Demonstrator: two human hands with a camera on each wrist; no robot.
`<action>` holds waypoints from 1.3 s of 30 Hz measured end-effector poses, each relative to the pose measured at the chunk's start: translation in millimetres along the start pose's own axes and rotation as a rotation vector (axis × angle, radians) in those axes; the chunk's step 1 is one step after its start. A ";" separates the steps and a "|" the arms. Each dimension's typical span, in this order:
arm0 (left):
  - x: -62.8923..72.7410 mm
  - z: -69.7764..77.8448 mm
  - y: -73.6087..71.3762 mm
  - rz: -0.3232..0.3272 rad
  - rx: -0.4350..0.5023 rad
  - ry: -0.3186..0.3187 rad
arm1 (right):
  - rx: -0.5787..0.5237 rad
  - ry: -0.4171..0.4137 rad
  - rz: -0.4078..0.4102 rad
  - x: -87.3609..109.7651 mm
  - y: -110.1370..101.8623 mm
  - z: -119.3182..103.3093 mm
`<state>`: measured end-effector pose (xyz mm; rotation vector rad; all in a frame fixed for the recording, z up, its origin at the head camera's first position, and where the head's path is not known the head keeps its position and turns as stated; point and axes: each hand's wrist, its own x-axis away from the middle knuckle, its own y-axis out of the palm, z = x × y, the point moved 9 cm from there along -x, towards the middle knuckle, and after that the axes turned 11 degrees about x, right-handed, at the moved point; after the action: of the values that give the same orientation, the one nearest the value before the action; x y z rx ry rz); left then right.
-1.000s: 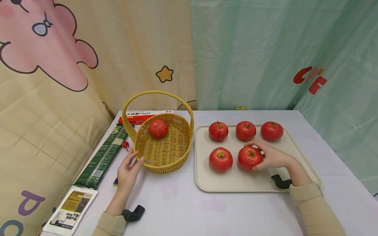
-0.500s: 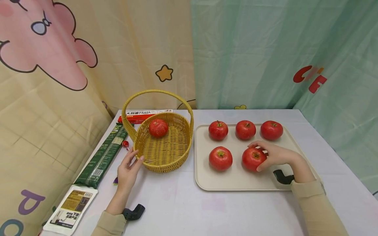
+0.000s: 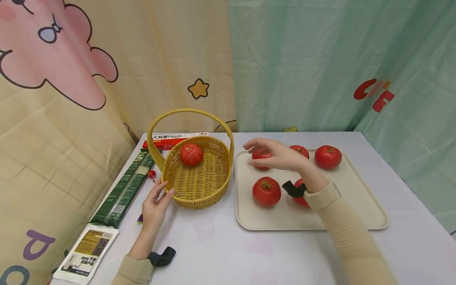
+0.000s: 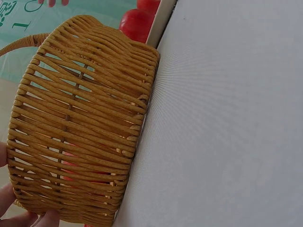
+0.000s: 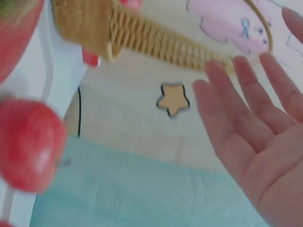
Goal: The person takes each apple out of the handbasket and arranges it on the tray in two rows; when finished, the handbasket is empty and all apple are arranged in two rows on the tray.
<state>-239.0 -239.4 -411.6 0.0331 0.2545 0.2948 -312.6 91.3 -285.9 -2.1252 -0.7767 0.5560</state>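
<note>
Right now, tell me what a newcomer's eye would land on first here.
First, the red apples on the cream tray at the table's right, with the right hand hovering open over the back-left apple. Next, the yellow wicker basket left of the tray, holding one apple, with the left hand touching its near rim.
</note>
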 end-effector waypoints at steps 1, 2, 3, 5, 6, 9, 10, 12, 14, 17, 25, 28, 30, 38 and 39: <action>0.0 0.2 0.3 -0.002 0.000 -0.001 | -0.007 -0.028 0.005 -10.0 3.7 -6.4; 0.1 0.5 0.5 -0.003 0.001 -0.001 | -0.012 -0.052 0.006 -19.6 8.0 -12.4; 0.2 0.6 0.6 -0.004 0.000 -0.002 | -0.014 -0.080 0.008 -28.8 12.2 -18.7; 0.4 1.2 0.8 -0.005 0.003 0.001 | -0.034 -0.112 -0.002 -45.9 22.2 -29.4; 0.5 1.5 0.9 -0.006 0.005 0.001 | -0.048 -0.118 -0.010 -54.0 27.6 -33.4; 1.2 1.8 1.3 -0.004 0.010 -0.001 | -0.073 -0.112 -0.030 -76.9 44.3 -40.9; 1.1 1.4 1.3 -0.004 0.014 -0.004 | -0.083 -0.109 -0.040 -84.6 50.5 -42.1; 1.3 1.4 1.3 -0.002 0.023 -0.001 | -0.090 -0.111 -0.051 -98.8 61.8 -43.5; 1.6 1.9 1.4 -0.001 0.032 0.004 | -0.089 -0.107 -0.056 -111.5 71.8 -42.8; 1.6 2.7 1.8 -0.003 0.038 0.013 | -0.078 -0.076 -0.054 -126.8 84.7 -37.4; 1.6 1.2 0.4 -0.002 0.018 0.011 | 0.040 0.040 -0.038 -154.2 116.4 -15.1; 1.6 -0.4 0.3 0.003 0.026 0.011 | 0.063 0.052 -0.034 -161.6 126.0 -9.5; 1.9 -1.0 0.8 0.005 0.028 0.010 | 0.066 0.065 -0.032 -164.5 129.6 -6.2; 1.8 1.9 1.6 0.003 0.026 0.036 | 0.072 0.079 -0.091 -168.4 139.4 1.2; 1.8 2.7 1.4 0.003 0.023 0.039 | 0.091 0.070 -0.105 -168.5 141.4 0.7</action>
<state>-237.0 -237.5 -409.4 0.0503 0.2969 0.2961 -385.6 -94.8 -377.7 -1.9971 -0.8036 0.4504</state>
